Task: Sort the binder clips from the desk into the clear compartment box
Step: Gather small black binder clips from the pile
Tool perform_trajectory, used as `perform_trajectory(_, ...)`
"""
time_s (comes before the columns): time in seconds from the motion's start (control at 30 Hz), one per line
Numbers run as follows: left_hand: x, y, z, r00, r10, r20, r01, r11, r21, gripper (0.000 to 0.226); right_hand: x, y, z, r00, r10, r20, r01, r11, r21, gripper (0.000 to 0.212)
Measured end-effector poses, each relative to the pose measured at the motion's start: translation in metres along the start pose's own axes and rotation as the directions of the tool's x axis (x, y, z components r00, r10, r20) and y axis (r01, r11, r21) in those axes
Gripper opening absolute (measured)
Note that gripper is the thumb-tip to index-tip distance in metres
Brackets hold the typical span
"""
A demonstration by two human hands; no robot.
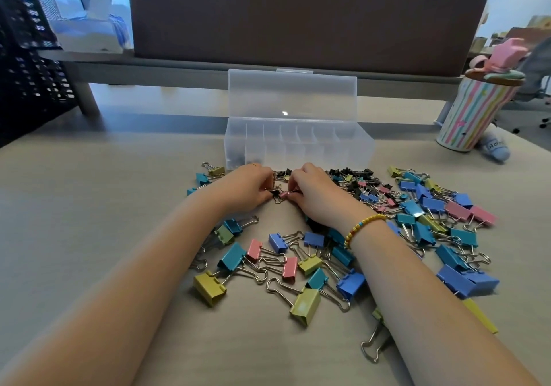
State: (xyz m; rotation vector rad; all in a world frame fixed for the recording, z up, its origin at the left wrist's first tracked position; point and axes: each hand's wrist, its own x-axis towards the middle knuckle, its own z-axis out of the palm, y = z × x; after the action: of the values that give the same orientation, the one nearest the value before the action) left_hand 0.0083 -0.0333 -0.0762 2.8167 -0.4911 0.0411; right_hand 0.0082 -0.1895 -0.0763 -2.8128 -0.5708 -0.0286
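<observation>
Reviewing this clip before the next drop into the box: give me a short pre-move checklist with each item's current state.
1. Clear compartment box lid open: ok.
2. Box within reach, just beyond both hands: ok.
3. Left hand holds a small clip: ok, fingers curled on a small black clip.
4. Right hand holds a small clip: ok, pinching a small pink clip.
5. Target compartment free: cannot tell; dark clips seem to lie in the leftmost cells.
6. Path to box clear: ok, only small black clips lie before it.

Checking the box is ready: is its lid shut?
No, the clear compartment box has its lid standing open behind the compartments.
</observation>
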Motion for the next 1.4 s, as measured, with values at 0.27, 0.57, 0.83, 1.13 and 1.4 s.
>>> perform_trajectory(0.27,0.000,0.001,-0.001,0.996,-0.070,-0.052,0.064,0.991,-0.114,0.019,0.000,0.000,0.000,1.000,0.021,-0.021,-0.020,0.999,0.032,0.021)
perform_trajectory(0.57,0.001,0.005,-0.003,0.986,-0.167,-0.026,0.145,0.915,-0.375,0.026,0.001,0.003,-0.004,0.991,0.103,-0.083,-0.082,0.971,0.226,0.024)
perform_trajectory(0.83,0.001,0.010,-0.023,0.905,-0.372,0.207,0.190,-0.083,-0.978,0.012,-0.003,0.006,-0.023,0.929,0.353,0.111,-0.178,0.163,0.970,0.032)
perform_trajectory(1.13,0.010,0.010,-0.006,0.889,-0.455,-0.047,0.277,0.618,-0.736,0.021,-0.006,0.007,-0.019,0.976,0.214,0.030,-0.208,0.895,0.395,0.057)
perform_trajectory(1.4,0.003,0.012,0.012,0.997,-0.078,-0.016,0.080,0.983,0.163,0.052,0.003,0.011,0.006,0.994,0.106,-0.035,-0.110,0.981,-0.158,0.043)
